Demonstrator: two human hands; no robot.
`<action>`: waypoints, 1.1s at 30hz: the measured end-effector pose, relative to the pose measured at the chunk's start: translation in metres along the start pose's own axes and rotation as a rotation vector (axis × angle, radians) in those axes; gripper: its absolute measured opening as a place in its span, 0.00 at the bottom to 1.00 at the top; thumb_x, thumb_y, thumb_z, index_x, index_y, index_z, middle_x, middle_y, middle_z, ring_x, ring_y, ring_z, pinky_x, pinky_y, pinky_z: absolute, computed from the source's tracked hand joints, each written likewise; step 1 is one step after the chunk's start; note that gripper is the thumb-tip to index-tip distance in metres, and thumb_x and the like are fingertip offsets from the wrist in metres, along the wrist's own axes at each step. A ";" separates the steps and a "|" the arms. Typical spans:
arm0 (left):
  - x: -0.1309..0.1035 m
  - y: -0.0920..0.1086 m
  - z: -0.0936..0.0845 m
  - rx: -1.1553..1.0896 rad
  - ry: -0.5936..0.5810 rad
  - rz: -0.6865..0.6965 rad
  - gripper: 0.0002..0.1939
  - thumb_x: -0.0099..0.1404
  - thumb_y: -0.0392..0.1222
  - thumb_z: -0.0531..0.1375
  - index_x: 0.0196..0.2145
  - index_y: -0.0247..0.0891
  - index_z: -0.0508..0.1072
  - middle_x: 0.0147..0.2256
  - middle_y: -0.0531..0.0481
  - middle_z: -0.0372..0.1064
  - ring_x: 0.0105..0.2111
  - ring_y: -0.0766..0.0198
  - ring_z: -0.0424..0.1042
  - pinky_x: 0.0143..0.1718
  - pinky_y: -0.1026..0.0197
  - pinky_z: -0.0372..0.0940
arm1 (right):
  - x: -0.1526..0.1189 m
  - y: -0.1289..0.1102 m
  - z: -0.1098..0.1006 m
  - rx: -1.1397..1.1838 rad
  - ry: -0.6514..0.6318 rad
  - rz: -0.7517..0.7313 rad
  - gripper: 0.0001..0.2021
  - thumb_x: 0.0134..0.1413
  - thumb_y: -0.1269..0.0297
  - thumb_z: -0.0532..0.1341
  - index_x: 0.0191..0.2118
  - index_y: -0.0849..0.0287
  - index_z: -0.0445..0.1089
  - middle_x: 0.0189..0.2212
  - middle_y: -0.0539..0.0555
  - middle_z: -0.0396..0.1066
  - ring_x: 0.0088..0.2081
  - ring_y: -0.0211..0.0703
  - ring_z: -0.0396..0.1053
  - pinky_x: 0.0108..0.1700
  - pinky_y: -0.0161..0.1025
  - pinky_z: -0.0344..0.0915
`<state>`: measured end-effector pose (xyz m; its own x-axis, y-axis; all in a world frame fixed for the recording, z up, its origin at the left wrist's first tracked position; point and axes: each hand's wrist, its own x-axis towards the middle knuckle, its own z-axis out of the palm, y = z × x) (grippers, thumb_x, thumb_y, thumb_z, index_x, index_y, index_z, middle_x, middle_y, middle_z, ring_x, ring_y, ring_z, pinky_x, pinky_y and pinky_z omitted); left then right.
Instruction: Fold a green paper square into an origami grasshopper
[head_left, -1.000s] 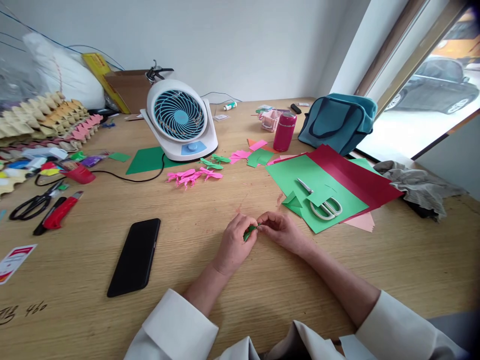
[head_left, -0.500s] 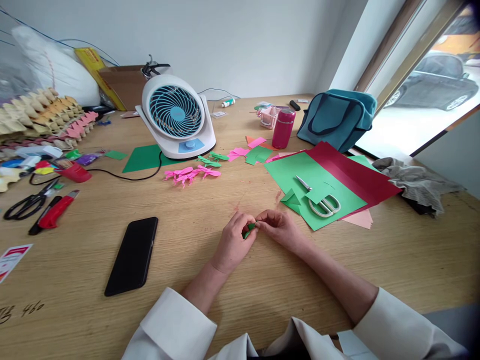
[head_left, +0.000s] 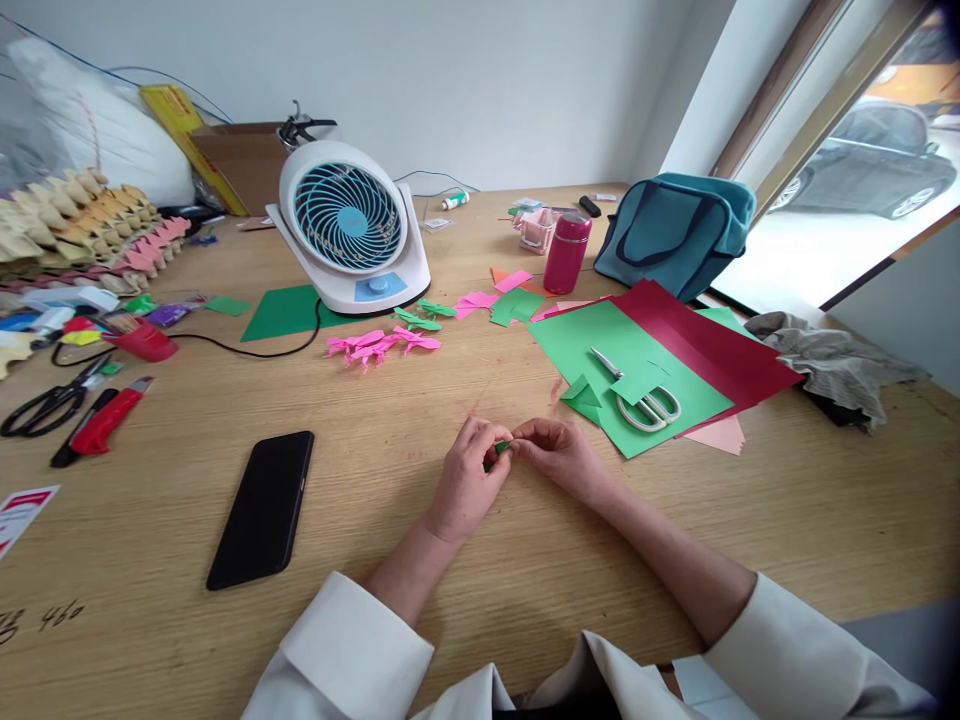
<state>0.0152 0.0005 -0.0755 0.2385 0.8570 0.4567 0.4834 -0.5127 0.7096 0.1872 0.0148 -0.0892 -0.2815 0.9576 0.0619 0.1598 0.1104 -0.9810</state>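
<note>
"Green paper (head_left: 502,448), just a small folded bit, up between both hands over the bare middle of the table (head_left: 420,410). Can you see who has it?"

"Both do. The left hand (head_left: 466,482) has it gripped between thumb and curled fingers, so most of it is hidden from me."

"And the right hand (head_left: 564,462)?"

"Pinching its end, thumb against fingertips. The two hands nearly meet there. I can't make out the folded shape."

"What's closest to them?"

"Off beyond the right hand, a folded green piece (head_left: 582,397) sits at the edge of a large light green sheet (head_left: 574,345). White-handled scissors (head_left: 607,363) lie on that sheet, with a small green scrap (head_left: 636,383) across their middle."

"Red sheets (head_left: 705,340) stick out from under it, too."

"Yes. Straight ahead, pink paper figures (head_left: 371,347) lie in a cluster, with a few green ones just behind, in front of the white fan (head_left: 351,222)."

"And that black phone (head_left: 262,510)?"

"Flat on the table, to the left of the left hand, well apart from it."
</note>
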 end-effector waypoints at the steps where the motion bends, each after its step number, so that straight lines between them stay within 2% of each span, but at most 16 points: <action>1: 0.000 0.000 0.000 -0.001 0.003 -0.004 0.10 0.62 0.26 0.56 0.36 0.40 0.70 0.35 0.51 0.63 0.31 0.67 0.65 0.35 0.64 0.64 | 0.000 0.000 0.000 -0.022 0.013 -0.004 0.10 0.57 0.58 0.63 0.36 0.60 0.76 0.32 0.53 0.77 0.34 0.41 0.72 0.37 0.37 0.66; 10: -0.001 -0.003 0.002 0.013 -0.013 -0.020 0.09 0.64 0.28 0.56 0.37 0.40 0.71 0.30 0.53 0.62 0.31 0.66 0.65 0.34 0.64 0.63 | -0.002 -0.007 0.000 -0.159 0.067 0.007 0.09 0.57 0.61 0.62 0.37 0.59 0.78 0.32 0.53 0.79 0.33 0.42 0.72 0.34 0.36 0.64; 14: -0.001 -0.003 0.002 0.009 -0.016 -0.023 0.09 0.65 0.28 0.56 0.37 0.40 0.71 0.31 0.53 0.63 0.31 0.66 0.65 0.34 0.64 0.63 | -0.003 -0.008 -0.002 -0.279 0.097 -0.002 0.09 0.56 0.62 0.62 0.36 0.58 0.79 0.29 0.52 0.78 0.29 0.41 0.71 0.30 0.35 0.61; 22: 0.000 -0.002 0.001 0.010 -0.027 -0.012 0.09 0.64 0.28 0.56 0.37 0.40 0.71 0.30 0.53 0.62 0.32 0.65 0.65 0.34 0.64 0.62 | -0.002 -0.002 -0.002 -0.173 0.040 -0.003 0.09 0.57 0.61 0.61 0.37 0.58 0.79 0.27 0.51 0.75 0.31 0.42 0.71 0.34 0.36 0.66; 33: 0.000 -0.003 0.001 -0.033 -0.034 -0.035 0.09 0.65 0.29 0.57 0.37 0.41 0.73 0.31 0.53 0.63 0.31 0.66 0.65 0.35 0.65 0.63 | -0.002 -0.003 -0.002 -0.117 0.012 -0.024 0.11 0.58 0.59 0.61 0.36 0.59 0.78 0.28 0.51 0.75 0.31 0.41 0.71 0.35 0.36 0.66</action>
<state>0.0144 0.0015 -0.0779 0.2507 0.8753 0.4136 0.4639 -0.4836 0.7422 0.1888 0.0135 -0.0863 -0.2757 0.9572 0.0880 0.2622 0.1629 -0.9512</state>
